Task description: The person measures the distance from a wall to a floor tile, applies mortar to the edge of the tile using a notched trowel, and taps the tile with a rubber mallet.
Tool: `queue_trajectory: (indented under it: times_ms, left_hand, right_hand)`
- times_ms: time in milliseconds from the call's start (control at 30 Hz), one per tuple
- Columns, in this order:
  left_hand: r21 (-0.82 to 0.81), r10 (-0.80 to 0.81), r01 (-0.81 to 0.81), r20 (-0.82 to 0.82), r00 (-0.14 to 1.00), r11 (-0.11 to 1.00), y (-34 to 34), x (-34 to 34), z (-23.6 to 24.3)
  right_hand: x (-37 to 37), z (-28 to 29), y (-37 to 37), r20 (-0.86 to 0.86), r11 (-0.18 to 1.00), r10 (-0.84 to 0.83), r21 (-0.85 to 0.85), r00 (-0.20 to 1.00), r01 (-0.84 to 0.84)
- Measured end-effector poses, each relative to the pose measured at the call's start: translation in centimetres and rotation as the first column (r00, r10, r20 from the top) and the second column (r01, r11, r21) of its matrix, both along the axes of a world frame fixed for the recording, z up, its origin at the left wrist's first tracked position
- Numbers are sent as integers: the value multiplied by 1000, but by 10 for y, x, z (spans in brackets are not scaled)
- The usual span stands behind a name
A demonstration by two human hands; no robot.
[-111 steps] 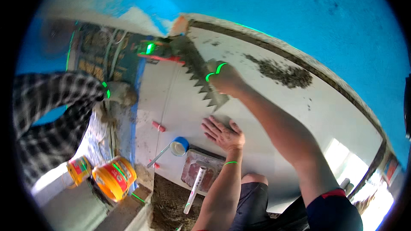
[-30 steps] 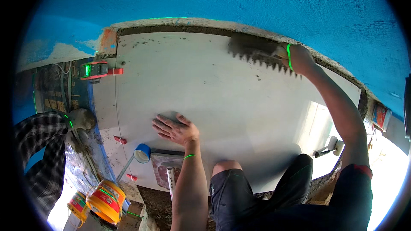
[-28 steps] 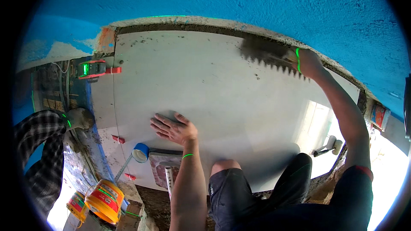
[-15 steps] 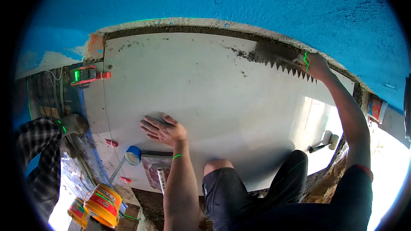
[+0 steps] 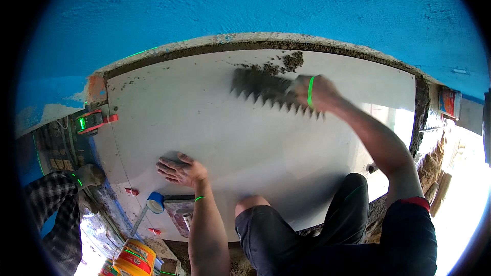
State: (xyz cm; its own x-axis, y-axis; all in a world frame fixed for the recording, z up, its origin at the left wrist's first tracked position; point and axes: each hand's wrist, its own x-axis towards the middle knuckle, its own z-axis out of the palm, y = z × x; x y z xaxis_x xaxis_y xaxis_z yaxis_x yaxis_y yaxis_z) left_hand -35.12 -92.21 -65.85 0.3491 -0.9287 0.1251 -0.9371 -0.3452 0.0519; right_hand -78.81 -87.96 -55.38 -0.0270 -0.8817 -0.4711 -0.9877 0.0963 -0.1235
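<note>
Head view: one notched trowel (image 5: 255, 85), gripped by the fingers of the right hand (image 5: 318, 93), is at the far middle of one pale slab (image 5: 220, 122), dark crumbs (image 5: 293, 61) just beyond. The left hand (image 5: 183, 170) rests near left, fingers extended, slightly spread; its forearm (image 5: 208, 232) partly hides one reddish plate (image 5: 175, 214). Two red clips (image 5: 131, 191) and one blue roll (image 5: 155, 203) lie farther left.

White glare floods four o'clock; the tile (image 5: 220, 128) shines at three. The trowel (image 5: 261, 88) is motion-blurred. Fisheye bows the wall (image 5: 245, 2) at twelve.
</note>
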Motion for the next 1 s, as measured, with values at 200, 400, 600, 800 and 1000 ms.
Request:
queue_trajectory:
  times_ms: [200, 400, 600, 800, 1000]
  left_hand:
    - [-24, 5, -4, 27, 1000, 1000, 1, 8, 2]
    - [-38, -6, 7, 37, 999, 999, 1, 6, -2]
    - [-22, 1, -1, 10, 1000, 1000, 0, 7, -6]
    - [-5, 22, -22, 12, 1000, 1000, 0, 7, 4]
    - [-21, 31, -31, -1, 1000, 999, -1, 9, 1]
  right_hand:
    - [-74, 31, 31, -6, 986, -151, 71, 989, 151]
    - [-133, 23, 45, -109, 981, -165, -121, 980, 151]
    - [-164, 3, 31, -25, 954, -289, -98, 957, 285]
    - [-152, 23, 40, -50, 969, -245, 25, 968, 247]
    - [-111, 32, -19, -107, 953, -266, 119, 958, 278]
